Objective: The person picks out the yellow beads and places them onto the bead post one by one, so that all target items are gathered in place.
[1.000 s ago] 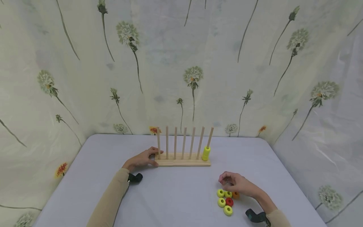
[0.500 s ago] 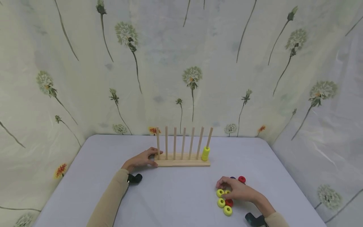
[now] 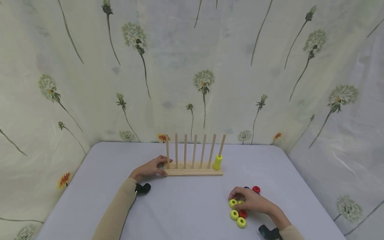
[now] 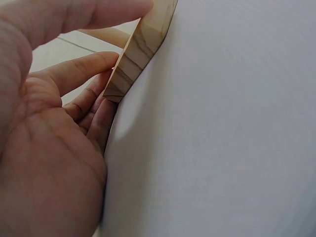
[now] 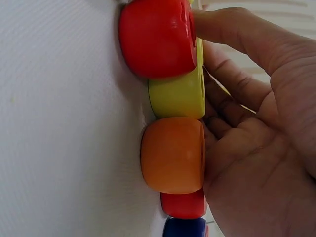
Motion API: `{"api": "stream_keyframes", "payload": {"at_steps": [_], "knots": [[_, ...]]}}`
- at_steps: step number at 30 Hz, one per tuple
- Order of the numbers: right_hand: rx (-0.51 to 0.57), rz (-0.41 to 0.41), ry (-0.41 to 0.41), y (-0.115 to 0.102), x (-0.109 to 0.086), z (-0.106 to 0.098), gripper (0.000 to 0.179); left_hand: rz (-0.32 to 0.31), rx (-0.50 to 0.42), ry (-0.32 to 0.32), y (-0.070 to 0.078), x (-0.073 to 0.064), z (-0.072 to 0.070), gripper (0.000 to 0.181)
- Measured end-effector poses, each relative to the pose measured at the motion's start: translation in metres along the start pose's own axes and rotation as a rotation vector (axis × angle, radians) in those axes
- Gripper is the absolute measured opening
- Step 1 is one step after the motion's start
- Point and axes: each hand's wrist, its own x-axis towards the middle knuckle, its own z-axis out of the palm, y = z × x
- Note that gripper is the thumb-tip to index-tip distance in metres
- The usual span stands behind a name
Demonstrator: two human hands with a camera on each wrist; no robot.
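Note:
My left hand [image 3: 151,167] grips the left end of a wooden peg rack [image 3: 192,172], thumb at the front edge and fingers behind. In the left wrist view its thumb and fingers [image 4: 84,71] bracket the end of the base [image 4: 133,59]. Yellow beads [image 3: 218,162] are stacked on the rightmost peg. Over the loose beads, my right hand [image 3: 252,200] pinches a yellow bead [image 3: 232,203] between thumb and curled fingers. The right wrist view shows a red bead [image 5: 158,39], another yellow bead [image 5: 177,94] and an orange bead [image 5: 173,155] beside the palm.
More yellow beads [image 3: 241,222] and a red bead [image 3: 242,213] lie just in front of the right hand. Beyond it are another red bead [image 3: 256,189] and a partly hidden blue bead [image 3: 246,187]. A floral cloth [image 3: 168,66] hangs behind the white table [image 3: 168,206].
My right hand has come down and nearer onto the beads, its fingers reaching a yellow one; the far red and blue beads came into view. The left hand stays on the rack.

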Motion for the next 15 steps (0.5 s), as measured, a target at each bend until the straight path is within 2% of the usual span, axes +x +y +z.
{"api": "stream_keyframes", "payload": {"at_steps": [8, 15], "knots": [[-0.009, 0.085, 0.102, 0.0, 0.003, 0.002, 0.032, -0.015, -0.005, 0.003, 0.0, 0.001, 0.001, 0.066], [-0.014, 0.118, 0.312, -0.01, 0.012, -0.007, 0.031, -0.001, -0.008, 0.0, 0.0, 0.0, 0.001, 0.065]]}}
